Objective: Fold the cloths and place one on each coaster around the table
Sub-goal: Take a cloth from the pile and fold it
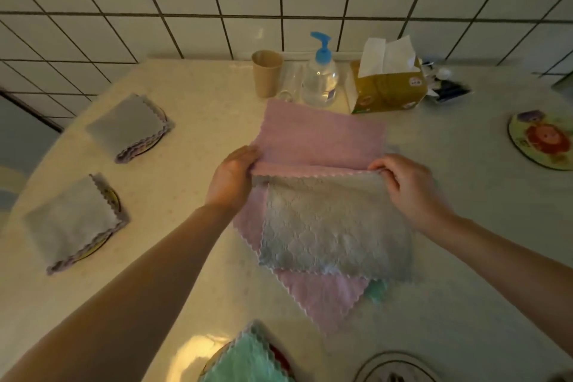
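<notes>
Pinching the soft, limp cloth (322,146) by its near corners with our left hand (231,178) and right hand (409,186), mid-frame; light, it should crease easily.

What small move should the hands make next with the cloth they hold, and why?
Probably carry the held fold on toward the person until the edges meet. The left hand and right hand each pinch an end of the pink-and-grey cloth, which is only partly folded over. The coaster at right is bare, likely its destination.
</notes>
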{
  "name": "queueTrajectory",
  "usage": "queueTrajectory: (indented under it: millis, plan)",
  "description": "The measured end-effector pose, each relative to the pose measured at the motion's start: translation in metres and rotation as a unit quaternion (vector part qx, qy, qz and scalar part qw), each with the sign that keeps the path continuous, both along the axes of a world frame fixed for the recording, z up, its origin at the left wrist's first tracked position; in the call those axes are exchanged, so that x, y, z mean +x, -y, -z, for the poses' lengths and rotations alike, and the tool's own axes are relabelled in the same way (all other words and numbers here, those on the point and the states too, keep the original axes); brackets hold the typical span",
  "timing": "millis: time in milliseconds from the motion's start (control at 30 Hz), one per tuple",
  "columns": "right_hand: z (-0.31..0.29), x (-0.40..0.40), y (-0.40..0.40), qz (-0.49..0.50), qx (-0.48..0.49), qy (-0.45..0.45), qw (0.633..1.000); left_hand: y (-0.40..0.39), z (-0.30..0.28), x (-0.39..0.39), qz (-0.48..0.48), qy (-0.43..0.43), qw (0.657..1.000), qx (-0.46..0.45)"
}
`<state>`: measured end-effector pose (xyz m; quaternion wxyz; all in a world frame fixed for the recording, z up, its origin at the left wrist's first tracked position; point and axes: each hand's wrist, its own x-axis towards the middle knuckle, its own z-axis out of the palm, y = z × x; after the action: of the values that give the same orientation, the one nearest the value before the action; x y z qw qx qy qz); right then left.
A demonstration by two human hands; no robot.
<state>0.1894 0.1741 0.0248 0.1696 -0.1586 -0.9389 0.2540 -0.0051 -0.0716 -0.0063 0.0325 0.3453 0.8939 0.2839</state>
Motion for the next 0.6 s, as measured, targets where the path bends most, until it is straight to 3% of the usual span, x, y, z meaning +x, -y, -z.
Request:
queueTrajectory:
  millis: [267,433,600]
  plan:
    - [-0.043,0.054,-0.02,-0.042,0.03,-0.083,0.995,-0.002,-0.061,0.085,-0.035,-0.064,0.993,0.09]
    - [-0.046,0.139,-0.028,-0.126,0.069,-0.083,0.986,0.019,-0.061,0.194,-0.077,-0.075,0.992,0.06]
    - [-0.021,0.237,-0.028,-0.218,0.082,-0.028,0.972,0.047,-0.034,0.33,-0.117,-0.019,0.993,0.003]
